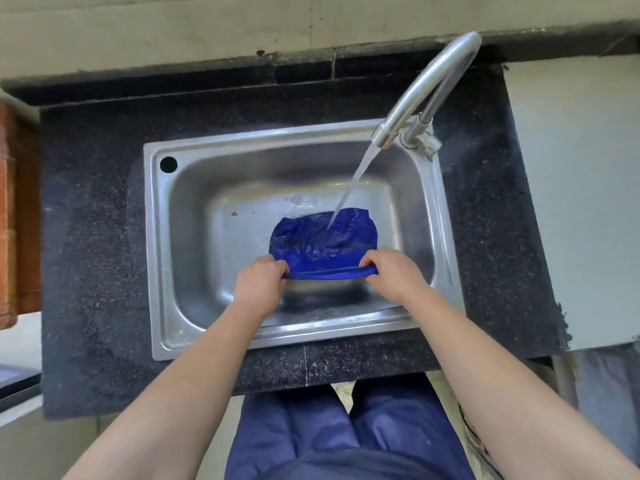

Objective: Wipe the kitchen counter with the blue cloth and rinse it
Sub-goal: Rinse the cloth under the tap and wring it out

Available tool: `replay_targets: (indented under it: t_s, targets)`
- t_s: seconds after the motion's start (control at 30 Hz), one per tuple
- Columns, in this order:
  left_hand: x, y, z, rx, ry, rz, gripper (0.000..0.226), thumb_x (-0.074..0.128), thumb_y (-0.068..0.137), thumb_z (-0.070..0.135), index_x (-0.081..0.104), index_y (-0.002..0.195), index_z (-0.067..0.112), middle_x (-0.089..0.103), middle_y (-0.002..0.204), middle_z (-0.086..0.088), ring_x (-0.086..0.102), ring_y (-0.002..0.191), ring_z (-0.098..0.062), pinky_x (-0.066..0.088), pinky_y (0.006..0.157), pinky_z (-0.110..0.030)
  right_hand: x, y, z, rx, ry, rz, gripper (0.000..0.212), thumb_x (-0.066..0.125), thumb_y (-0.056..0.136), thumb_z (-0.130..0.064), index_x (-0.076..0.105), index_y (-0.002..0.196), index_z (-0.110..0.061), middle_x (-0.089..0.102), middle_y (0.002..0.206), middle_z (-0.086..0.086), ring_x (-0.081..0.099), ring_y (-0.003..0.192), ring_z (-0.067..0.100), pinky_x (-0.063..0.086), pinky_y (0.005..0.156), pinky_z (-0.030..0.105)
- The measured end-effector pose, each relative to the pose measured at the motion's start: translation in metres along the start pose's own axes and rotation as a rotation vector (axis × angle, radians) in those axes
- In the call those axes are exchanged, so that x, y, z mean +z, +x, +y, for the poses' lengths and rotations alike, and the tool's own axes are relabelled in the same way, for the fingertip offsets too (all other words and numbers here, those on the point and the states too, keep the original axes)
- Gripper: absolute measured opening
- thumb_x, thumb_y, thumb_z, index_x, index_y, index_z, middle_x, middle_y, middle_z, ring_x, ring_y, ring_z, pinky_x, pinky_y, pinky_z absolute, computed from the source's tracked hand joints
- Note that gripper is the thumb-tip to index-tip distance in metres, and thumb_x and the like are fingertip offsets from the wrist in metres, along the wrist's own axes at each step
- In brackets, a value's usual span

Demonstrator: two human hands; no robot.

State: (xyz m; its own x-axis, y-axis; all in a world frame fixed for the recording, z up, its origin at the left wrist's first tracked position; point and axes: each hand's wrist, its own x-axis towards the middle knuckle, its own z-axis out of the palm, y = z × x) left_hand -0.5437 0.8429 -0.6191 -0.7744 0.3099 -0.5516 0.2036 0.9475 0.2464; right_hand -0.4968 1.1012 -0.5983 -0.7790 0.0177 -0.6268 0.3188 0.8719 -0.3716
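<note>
The blue cloth (323, 239) is spread out over the steel sink (157, 244), wet and glossy. My left hand (259, 284) pinches its near left corner and my right hand (393, 273) pinches its near right corner, so the near edge is stretched between them. A stream of water (355, 183) runs from the curved steel tap (420, 98) and lands on the cloth's upper right part. The black speckled counter (93, 237) surrounds the sink.
A round hole (168, 164) sits in the sink rim's far left corner. A brown wooden object (17, 216) stands at the left edge. A pale panel (581, 202) lies right of the counter. Behind the counter rises a wall (207, 32).
</note>
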Motion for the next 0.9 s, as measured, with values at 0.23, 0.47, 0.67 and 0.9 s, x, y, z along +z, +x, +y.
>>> replay_targets:
  t_s: [0.23, 0.47, 0.67, 0.9]
  targets:
    - [-0.044, 0.015, 0.018, -0.239, -0.299, 0.277, 0.025, 0.047, 0.100, 0.033, 0.070, 0.101, 0.023, 0.066, 0.093, -0.011, 0.061, 0.088, -0.038, 0.043, 0.066, -0.035, -0.047, 0.009, -0.015, 0.115, 0.236, 0.404, 0.019, 0.066, 0.087, -0.023, 0.070, 0.104, -0.029, 0.067, 0.105, -0.003, 0.061, 0.094, 0.022, 0.044, 0.076, 0.030]
    - [-0.113, 0.042, 0.047, 0.013, -0.644, 0.930, 0.022, 0.053, 0.092, 0.007, 0.071, 0.105, 0.009, 0.054, 0.087, 0.001, 0.044, 0.077, -0.004, 0.031, 0.073, -0.006, -0.096, 0.021, -0.046, -0.180, 0.501, 0.907, 0.015, 0.062, 0.085, -0.006, 0.065, 0.097, -0.015, 0.055, 0.096, -0.008, 0.051, 0.083, 0.005, 0.037, 0.072, 0.008]
    - [-0.052, 0.033, 0.014, -0.027, -0.363, 0.526, 0.016, 0.057, 0.097, 0.017, 0.067, 0.106, 0.008, 0.056, 0.102, -0.014, 0.056, 0.086, -0.030, 0.040, 0.071, -0.033, -0.049, 0.025, -0.015, -0.107, 0.329, 0.567, 0.018, 0.065, 0.084, -0.005, 0.065, 0.100, -0.013, 0.053, 0.101, -0.003, 0.051, 0.086, 0.013, 0.036, 0.077, 0.020]
    - [0.016, 0.021, -0.012, -0.094, 0.057, -0.427, 0.031, 0.051, 0.097, 0.037, 0.067, 0.117, 0.020, 0.057, 0.121, -0.013, 0.056, 0.110, -0.031, 0.048, 0.096, -0.039, 0.021, 0.027, 0.023, 0.049, -0.098, -0.345, 0.036, 0.059, 0.095, -0.026, 0.060, 0.131, -0.025, 0.057, 0.127, -0.001, 0.056, 0.115, 0.021, 0.045, 0.096, 0.031]
